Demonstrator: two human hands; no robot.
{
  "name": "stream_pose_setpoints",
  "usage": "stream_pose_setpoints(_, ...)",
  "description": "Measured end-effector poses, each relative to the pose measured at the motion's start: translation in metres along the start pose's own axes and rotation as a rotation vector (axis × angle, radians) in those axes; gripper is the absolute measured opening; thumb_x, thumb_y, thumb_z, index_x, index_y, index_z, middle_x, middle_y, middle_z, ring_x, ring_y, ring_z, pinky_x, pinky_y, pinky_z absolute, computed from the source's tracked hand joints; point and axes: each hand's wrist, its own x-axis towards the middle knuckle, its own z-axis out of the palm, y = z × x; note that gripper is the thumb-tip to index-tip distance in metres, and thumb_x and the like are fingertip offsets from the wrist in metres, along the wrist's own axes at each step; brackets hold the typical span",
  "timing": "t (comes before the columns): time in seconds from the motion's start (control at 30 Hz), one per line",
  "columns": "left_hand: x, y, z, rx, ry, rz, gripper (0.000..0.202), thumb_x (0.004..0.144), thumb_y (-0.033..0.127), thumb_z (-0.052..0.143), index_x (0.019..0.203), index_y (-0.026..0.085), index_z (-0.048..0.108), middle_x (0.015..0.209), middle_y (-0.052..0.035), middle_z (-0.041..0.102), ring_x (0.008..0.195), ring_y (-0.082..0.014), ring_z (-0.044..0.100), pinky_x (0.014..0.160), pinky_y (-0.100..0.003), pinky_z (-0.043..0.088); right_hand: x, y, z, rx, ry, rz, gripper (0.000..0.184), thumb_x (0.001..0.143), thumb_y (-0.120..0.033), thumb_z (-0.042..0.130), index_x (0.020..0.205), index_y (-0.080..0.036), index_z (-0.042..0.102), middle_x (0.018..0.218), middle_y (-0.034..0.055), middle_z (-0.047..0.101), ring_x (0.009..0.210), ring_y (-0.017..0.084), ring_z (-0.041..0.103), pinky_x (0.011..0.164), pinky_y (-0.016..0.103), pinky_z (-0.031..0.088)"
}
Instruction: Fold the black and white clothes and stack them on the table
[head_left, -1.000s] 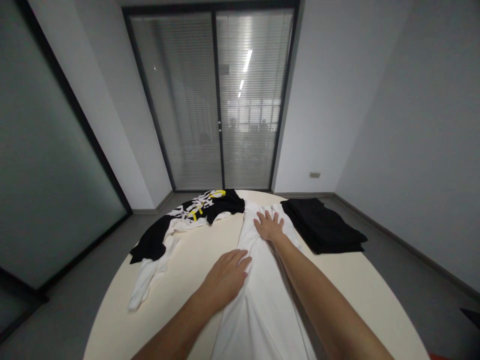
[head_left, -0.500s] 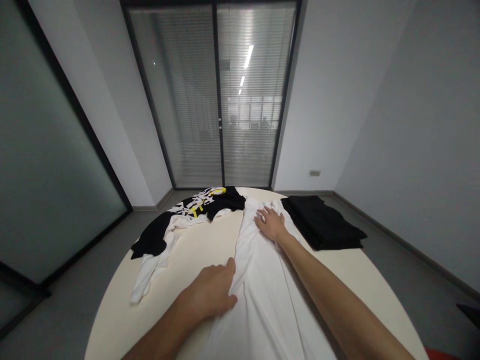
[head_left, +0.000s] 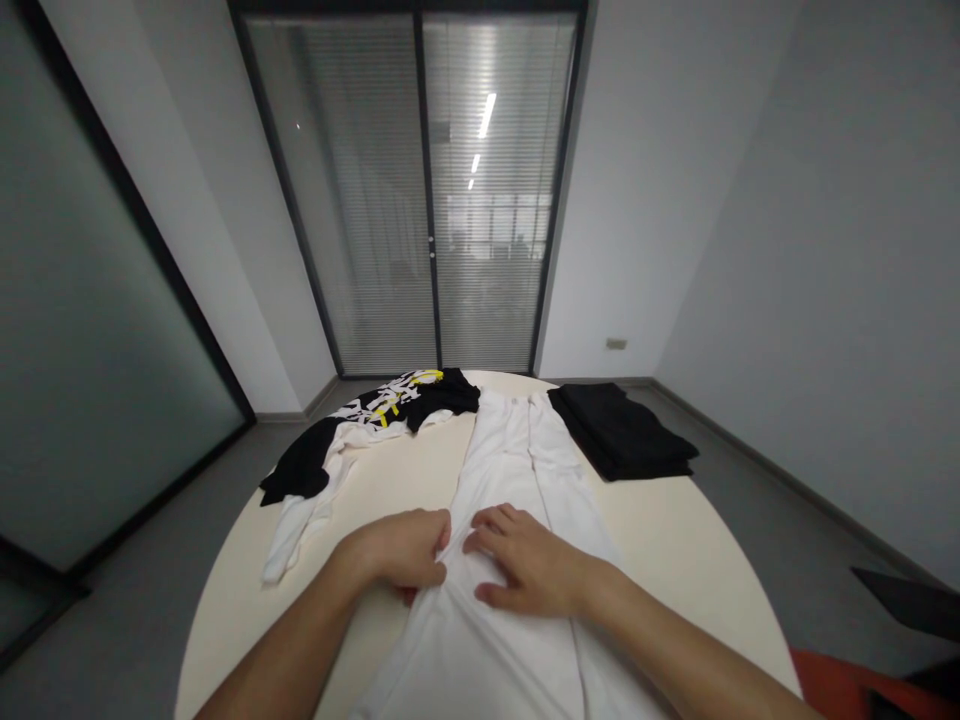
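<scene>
Bench [head_left: 679, 560] near edge cut off at btm of view; white trousers [head_left: 506, 475] run off there too, hems n/a. L forearm [head_left: 300, 625] & R forearm [head_left: 667, 630] also cropped. L grip [head_left: 405, 548], at trousers' L side: fingertips mostly hidden, can't tell how much cloth is pinched. R grip [head_left: 529, 562]: palm hidden, fingers loosely spread; contact w/ cloth unclear. Far-L bench edge partly hidden under printed black top [head_left: 304, 465]; its lettering too small/blurred to read. White sleeve [head_left: 289, 540] partly covered by it. Far-R edge: black folded clothes [head_left: 622, 430], inner layers hidden, garment type unclear. Beyond near-R edge, red item [head_left: 840, 685] & dark object [head_left: 915, 600] cropped, unident.
</scene>
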Motion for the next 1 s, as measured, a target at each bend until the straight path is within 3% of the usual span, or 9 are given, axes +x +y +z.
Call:
stream_pose_setpoints(0.1, 0.004, -0.003, 0.000, -0.109, -0.054, -0.005, 0.022, 0.065, 0.020, 0.055, 0.087, 0.023, 0.051, 0.065, 0.0018, 0.063, 0.053, -0.0191, 0.063, 0.044, -0.023, 0.037, -0.008, -0.002, 0.006, -0.010, 0.015, -0.040, 0.063, 0.083, -0.051, 0.070, 0.138, -0.025, 0.056, 0.145, 0.0131, 0.049, 0.133, 0.033, 0.043, 0.112, 0.048, 0.033)
stream_pose_setpoints(0.23, 0.007, -0.004, -0.003, -0.194, -0.007, 0.066, 0.019, 0.069, 0.021, 0.054, 0.088, 0.022, 0.052, 0.063, 0.0036, 0.059, 0.052, -0.0159, 0.057, 0.044, -0.023, 0.034, -0.014, 0.003, 0.012, -0.031, -0.024, -0.022, 0.084, 0.080, -0.068, 0.065, 0.151, -0.027, 0.044, 0.157, 0.0151, 0.038, 0.143, 0.042, 0.033, 0.117, 0.058, 0.023)
stream_pose_setpoints(0.33, 0.009, -0.003, -0.005, -0.337, 0.002, 0.125, 0.020, 0.078, 0.026, 0.052, 0.096, 0.021, 0.051, 0.058, 0.0070, 0.053, 0.049, -0.0137, 0.051, 0.044, -0.022, 0.034, -0.016, 0.003, 0.013, -0.049, -0.028, 0.019, 0.089, 0.081, -0.071, 0.062, 0.154, -0.026, 0.039, 0.160, 0.0171, 0.033, 0.146, 0.045, 0.026, 0.117, 0.063, 0.017)
stream_pose_setpoints(0.4, 0.011, -0.004, -0.004, -0.424, -0.014, 0.156, 0.023, 0.083, 0.034, 0.050, 0.102, 0.021, 0.050, 0.057, 0.0081, 0.050, 0.048, -0.0135, 0.050, 0.045, -0.022, 0.036, -0.015, 0.001, 0.010, -0.046, -0.022, -0.015, 0.086, 0.081, -0.069, 0.064, 0.152, -0.025, 0.043, 0.157, 0.0172, 0.038, 0.146, 0.043, 0.027, 0.118, 0.062, 0.019)
stream_pose_setpoints(0.47, 0.013, -0.005, -0.003, -0.476, -0.070, 0.152, 0.027, 0.086, 0.040, 0.050, 0.104, 0.021, 0.050, 0.058, 0.0077, 0.052, 0.049, -0.0138, 0.052, 0.047, -0.022, 0.039, -0.014, 0.001, 0.003, -0.019, -0.009, -0.076, 0.075, 0.082, -0.063, 0.068, 0.144, -0.024, 0.052, 0.148, 0.0153, 0.049, 0.140, 0.038, 0.038, 0.116, 0.055, 0.027)
stream_pose_setpoints(0.57, 0.013, -0.006, 0.000, -0.493, -0.196, 0.077, 0.031, 0.081, 0.040, 0.057, 0.104, 0.022, 0.047, 0.061, 0.0068, 0.057, 0.050, -0.0147, 0.055, 0.048, -0.024, 0.044, -0.012, 0.005, -0.007, 0.022, 0.042, -0.079, 0.045, 0.089, -0.045, 0.067, 0.127, -0.022, 0.063, 0.123, 0.0112, 0.066, 0.116, 0.028, 0.059, 0.103, 0.042, 0.041)
stream_pose_setpoints(0.67, 0.007, -0.002, 0.001, -0.392, -0.234, -0.011, 0.040, 0.071, 0.037, 0.069, 0.100, 0.023, 0.044, 0.065, 0.0061, 0.061, 0.051, -0.0166, 0.058, 0.048, -0.025, 0.044, -0.010, 0.013, -0.009, -0.002, 0.118, 0.000, 0.026, 0.094, -0.028, 0.059, 0.117, -0.019, 0.066, 0.106, 0.0091, 0.071, 0.103, 0.024, 0.063, 0.094, 0.039, 0.045)
stream_pose_setpoints(0.87, -0.015, 0.019, -0.003, 0.075, 0.090, 0.095, 0.037, 0.059, 0.043, 0.083, 0.078, 0.022, 0.059, 0.075, 0.0025, 0.065, 0.070, -0.0182, 0.060, 0.057, -0.025, 0.037, -0.005, 0.024, 0.004, -0.003, 0.183, 0.001, 0.026, 0.093, -0.021, 0.059, 0.118, -0.022, 0.067, 0.108, 0.0069, 0.070, 0.103, 0.023, 0.061, 0.092, 0.036, 0.045)
stream_pose_setpoints(1.0, -0.022, 0.032, 0.002, 0.191, 0.064, 0.018, 0.025, 0.060, 0.040, 0.082, 0.072, 0.022, 0.069, 0.077, -0.0014, 0.070, 0.070, -0.0203, 0.062, 0.058, -0.027, 0.036, -0.003, 0.025, 0.007, 0.002, 0.200, 0.005, 0.028, 0.094, -0.021, 0.057, 0.120, -0.023, 0.067, 0.110, 0.0072, 0.069, 0.105, 0.023, 0.059, 0.093, 0.036, 0.046)
